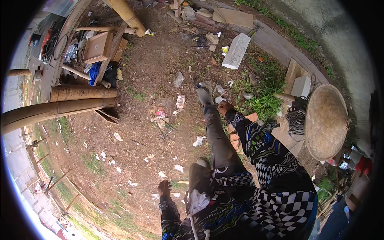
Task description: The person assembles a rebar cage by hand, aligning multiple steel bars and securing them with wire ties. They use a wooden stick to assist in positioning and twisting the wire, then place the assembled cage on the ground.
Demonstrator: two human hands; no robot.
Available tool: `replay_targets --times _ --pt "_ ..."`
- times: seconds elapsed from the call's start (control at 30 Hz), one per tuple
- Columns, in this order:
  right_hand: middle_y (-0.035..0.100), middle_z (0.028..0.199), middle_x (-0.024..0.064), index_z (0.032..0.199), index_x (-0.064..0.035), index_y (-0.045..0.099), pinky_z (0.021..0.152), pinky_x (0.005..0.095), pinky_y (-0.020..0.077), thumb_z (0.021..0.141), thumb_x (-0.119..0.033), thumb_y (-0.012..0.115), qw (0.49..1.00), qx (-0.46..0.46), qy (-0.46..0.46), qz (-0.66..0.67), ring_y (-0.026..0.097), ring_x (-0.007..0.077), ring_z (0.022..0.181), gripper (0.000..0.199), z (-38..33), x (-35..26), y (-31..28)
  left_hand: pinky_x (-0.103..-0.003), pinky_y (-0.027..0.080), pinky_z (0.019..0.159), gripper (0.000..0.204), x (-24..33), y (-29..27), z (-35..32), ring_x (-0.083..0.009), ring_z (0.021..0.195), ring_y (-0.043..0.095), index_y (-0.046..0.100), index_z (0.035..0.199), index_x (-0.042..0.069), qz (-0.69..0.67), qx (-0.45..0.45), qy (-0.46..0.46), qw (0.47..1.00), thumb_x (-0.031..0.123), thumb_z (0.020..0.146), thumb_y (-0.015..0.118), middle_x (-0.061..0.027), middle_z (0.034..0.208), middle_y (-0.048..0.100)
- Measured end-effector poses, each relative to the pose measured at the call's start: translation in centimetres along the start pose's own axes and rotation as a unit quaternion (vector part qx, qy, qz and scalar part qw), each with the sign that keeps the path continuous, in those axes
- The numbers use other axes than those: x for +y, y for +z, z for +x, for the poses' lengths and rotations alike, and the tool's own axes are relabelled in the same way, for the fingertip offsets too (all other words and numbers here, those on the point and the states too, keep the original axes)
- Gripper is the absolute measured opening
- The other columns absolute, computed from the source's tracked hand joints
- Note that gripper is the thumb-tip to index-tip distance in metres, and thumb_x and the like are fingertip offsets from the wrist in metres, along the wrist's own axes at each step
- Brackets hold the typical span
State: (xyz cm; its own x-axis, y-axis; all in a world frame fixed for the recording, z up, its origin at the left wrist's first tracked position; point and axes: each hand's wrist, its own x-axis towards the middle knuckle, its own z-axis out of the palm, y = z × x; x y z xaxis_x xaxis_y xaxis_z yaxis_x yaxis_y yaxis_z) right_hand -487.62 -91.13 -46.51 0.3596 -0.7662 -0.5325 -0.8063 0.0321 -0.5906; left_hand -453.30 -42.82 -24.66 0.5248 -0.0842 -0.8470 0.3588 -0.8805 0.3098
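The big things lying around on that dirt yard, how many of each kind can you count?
Thick bamboo poles: 3, two stacked at left and one at top
Pale concrete blocks: 2
Woven round baskets: 1
Shallow wooden boxes: 1
Total: 7
Small litter scraps are too many and too blurred to count.

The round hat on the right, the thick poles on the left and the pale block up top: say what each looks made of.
Round hat: woven straw or bamboo strips, judging by the fine tan weave.
Thick poles: bamboo, yellow-brown and smooth with ring joints.
Pale block: probably lightweight concrete, white, matte, sharp-edged.
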Motion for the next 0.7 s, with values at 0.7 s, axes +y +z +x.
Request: replay_targets --times 0.7 --pt "0.063 0.115 0.0189 0.132 -0.0143 0.049 0.082 0.0442 0.0509 0.09 -0.039 0.055 0.966 -0.036 0.245 -0.08 0.064 0.0339 0.094 0.049 49.7 5.9 2.7 -0.04 0.057 0.069 0.048 12.7 21.7 2.6 -0.0317 0.084 0.069 0.052 0.12 -0.002 -0.102 -0.077 -0.344 0.93 0.037 0.093 0.058 -0.0212 0.1 0.066"
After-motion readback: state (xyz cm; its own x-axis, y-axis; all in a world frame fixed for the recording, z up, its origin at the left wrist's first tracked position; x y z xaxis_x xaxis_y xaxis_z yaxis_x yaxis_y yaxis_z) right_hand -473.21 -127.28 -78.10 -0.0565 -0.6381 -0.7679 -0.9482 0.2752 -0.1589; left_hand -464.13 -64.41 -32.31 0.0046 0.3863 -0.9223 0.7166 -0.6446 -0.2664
